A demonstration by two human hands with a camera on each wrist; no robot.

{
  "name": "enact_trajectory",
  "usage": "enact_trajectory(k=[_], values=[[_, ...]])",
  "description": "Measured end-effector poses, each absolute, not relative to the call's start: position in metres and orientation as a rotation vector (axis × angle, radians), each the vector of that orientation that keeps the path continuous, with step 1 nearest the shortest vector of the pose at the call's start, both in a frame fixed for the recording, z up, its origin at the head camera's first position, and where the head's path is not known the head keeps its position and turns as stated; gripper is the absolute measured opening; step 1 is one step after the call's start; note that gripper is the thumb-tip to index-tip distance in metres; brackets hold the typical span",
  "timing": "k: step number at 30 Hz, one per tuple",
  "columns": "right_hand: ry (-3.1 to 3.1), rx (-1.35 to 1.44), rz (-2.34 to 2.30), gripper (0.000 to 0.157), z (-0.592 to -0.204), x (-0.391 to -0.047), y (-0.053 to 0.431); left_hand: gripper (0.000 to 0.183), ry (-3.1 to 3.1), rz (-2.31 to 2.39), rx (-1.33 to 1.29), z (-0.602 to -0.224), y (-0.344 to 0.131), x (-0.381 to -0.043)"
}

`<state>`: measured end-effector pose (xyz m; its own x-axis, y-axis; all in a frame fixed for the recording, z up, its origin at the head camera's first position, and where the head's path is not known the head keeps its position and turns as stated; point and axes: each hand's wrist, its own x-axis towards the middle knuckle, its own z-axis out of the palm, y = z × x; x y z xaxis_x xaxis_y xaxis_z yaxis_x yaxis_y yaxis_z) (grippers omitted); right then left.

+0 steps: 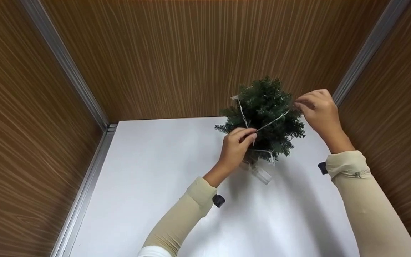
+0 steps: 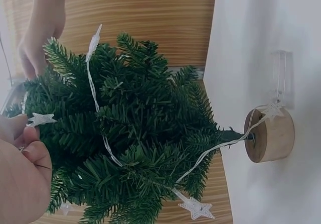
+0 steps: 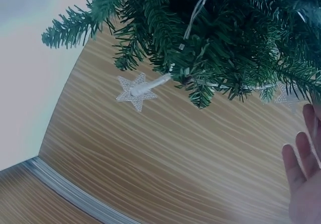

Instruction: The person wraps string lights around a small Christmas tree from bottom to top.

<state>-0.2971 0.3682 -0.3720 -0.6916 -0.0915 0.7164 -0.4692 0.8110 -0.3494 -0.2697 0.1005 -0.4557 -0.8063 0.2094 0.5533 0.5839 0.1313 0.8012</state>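
Observation:
A small artificial Christmas tree [image 1: 266, 103] with a round wooden base [image 2: 273, 137] stands on the white table. A white string of star lights [image 1: 273, 121] is wound loosely about its branches. In the head view my left hand [image 1: 234, 147] pinches the string at the front of the tree; the left wrist view has a clear star [image 2: 42, 119] at its fingertips. At the tree's right side, my right hand [image 1: 320, 110] holds the other end of a taut stretch, its fingertips partly hidden by branches. Another star [image 3: 135, 92] hangs below the branches in the right wrist view.
A clear plastic battery case [image 1: 262, 175] lies on the white table [image 1: 155, 160] by the tree's base. Wood-grain panels [image 1: 177, 57] stand behind and on both sides, with metal rails [image 1: 70, 71] at their corners.

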Motion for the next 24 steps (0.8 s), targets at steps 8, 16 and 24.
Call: enact_trajectory(k=[8,16,24], values=[[-2.209,0.343,0.701,0.009,-0.373,-0.293,0.363,0.027,-2.145,-1.717,-0.759,-0.456,0.099,-0.272],[-2.198,0.331,0.818,0.027,-0.376,-0.289,0.355,0.026,-2.143,-1.713,-0.756,-0.453,0.099,-0.276],[-2.235,0.243,0.931,0.042,-0.378,-0.283,0.354,0.027,-2.125,-1.724,-0.765,-0.452,0.097,-0.275]])
